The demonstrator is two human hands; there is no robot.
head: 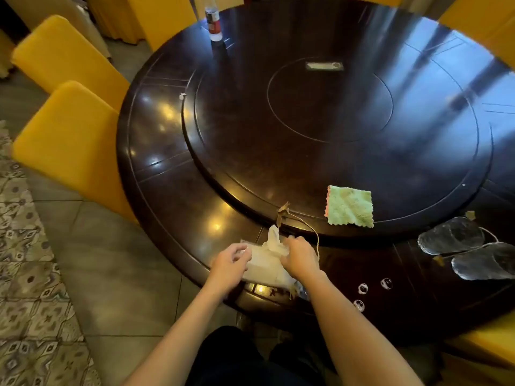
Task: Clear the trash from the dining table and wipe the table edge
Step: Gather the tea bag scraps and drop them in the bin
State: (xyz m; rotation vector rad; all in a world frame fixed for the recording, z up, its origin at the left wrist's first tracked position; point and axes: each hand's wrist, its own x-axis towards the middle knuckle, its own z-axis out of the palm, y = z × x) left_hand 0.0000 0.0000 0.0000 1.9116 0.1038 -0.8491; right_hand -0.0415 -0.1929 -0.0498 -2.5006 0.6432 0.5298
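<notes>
A thin white plastic bag [266,263] lies on the near rim of the round dark wooden dining table [167,174]. My left hand [230,264] grips the bag's left side and my right hand [299,256] grips its top right part. A dried leaf with a long thin stem [282,210] lies just beyond the bag. A green cloth [350,207] rests on the edge of the raised turntable [334,112]. Two crumpled clear plastic pieces [451,235] lie at the right. A small white scrap [182,96] sits at the far left.
A plastic bottle with a red label [213,20] stands at the table's far edge. Three small clear round caps [362,288] sit on the near rim. Yellow-covered chairs [69,151] stand along the left side and behind. Tiled floor and a patterned rug lie at the left.
</notes>
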